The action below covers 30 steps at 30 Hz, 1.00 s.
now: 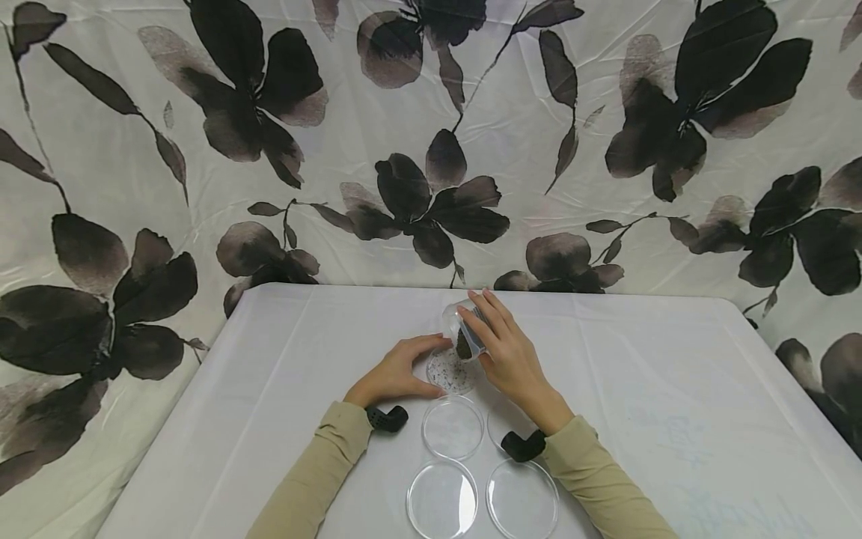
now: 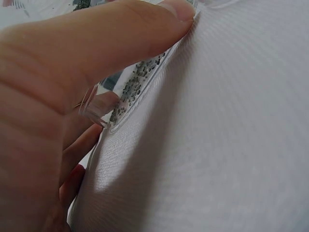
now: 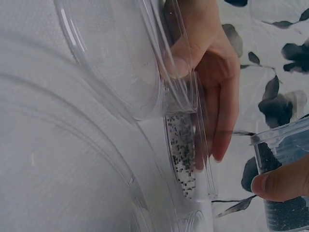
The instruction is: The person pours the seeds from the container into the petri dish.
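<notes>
My left hand (image 1: 400,370) grips a clear round petri dish (image 1: 450,374) at its sides, the thumb on the near rim and the fingers round the far side. Dark granules lie scattered over the dish's bottom, seen also in the left wrist view. Above its right edge, my right hand (image 1: 515,363) holds a clear plastic container (image 3: 282,145) partly filled with the same kind of dark granules. The container is tilted, its mouth towards the dish. In the right wrist view the right thumb (image 3: 280,182) presses against the container's wall.
Several clear petri dishes stand nearer me: one dish (image 1: 453,427) directly in front, one dish (image 1: 441,500) at front left, one dish (image 1: 521,500) at front right, another partly under the right wrist. White cloth covers the table (image 1: 673,389). Behind hangs a flower-patterned curtain (image 1: 525,217).
</notes>
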Each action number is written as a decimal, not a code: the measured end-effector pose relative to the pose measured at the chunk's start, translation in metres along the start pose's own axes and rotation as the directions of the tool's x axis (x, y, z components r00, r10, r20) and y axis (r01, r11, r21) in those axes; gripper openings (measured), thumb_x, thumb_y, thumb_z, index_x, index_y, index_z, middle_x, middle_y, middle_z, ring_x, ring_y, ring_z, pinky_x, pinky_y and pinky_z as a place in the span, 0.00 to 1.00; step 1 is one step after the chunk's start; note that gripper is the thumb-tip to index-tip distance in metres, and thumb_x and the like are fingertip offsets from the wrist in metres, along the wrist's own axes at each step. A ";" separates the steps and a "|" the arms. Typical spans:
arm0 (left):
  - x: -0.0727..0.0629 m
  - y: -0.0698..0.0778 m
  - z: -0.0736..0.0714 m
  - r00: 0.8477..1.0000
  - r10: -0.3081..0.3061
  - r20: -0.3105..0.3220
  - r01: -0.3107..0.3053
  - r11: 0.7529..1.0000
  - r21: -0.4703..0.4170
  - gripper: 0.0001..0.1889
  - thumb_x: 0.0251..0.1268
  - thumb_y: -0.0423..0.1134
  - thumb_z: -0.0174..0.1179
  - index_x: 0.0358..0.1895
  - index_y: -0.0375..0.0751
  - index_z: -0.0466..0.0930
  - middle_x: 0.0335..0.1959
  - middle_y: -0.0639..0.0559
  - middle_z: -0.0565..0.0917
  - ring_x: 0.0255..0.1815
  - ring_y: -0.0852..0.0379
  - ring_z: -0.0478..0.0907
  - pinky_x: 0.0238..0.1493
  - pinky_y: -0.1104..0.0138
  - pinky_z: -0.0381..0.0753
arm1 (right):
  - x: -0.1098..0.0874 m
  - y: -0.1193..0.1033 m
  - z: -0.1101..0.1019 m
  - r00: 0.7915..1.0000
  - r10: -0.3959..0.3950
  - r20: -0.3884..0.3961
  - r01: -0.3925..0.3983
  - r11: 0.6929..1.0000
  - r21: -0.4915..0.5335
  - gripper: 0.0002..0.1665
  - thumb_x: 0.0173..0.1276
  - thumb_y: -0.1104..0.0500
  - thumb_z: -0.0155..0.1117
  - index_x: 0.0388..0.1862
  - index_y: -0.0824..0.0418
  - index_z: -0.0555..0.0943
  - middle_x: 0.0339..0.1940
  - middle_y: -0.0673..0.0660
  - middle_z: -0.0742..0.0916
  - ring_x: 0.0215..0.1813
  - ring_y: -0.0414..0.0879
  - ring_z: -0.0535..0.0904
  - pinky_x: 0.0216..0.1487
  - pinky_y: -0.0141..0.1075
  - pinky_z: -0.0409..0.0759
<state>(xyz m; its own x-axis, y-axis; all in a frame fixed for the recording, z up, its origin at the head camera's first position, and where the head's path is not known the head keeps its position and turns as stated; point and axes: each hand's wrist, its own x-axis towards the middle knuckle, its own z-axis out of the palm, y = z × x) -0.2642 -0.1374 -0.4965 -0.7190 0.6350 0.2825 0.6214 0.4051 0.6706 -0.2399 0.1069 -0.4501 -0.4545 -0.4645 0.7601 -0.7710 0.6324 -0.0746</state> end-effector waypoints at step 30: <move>-0.001 -0.002 0.002 1.000 -0.025 0.011 0.025 1.000 0.003 0.44 0.45 0.50 0.78 0.70 0.47 0.71 0.70 0.53 0.73 0.72 0.53 0.65 0.74 0.54 0.60 | -0.003 -0.001 0.000 1.000 0.015 0.007 -0.015 1.000 -0.007 0.57 0.40 0.83 0.70 0.73 0.58 0.67 0.75 0.60 0.68 0.78 0.55 0.57 0.58 0.47 0.79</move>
<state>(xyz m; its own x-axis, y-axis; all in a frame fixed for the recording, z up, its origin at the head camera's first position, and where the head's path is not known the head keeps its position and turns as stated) -0.2643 -0.1376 -0.4998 -0.7310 0.6316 0.2584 0.6043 0.4232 0.6751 -0.2381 0.1074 -0.4523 -0.4694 -0.4592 0.7542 -0.7608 0.6439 -0.0814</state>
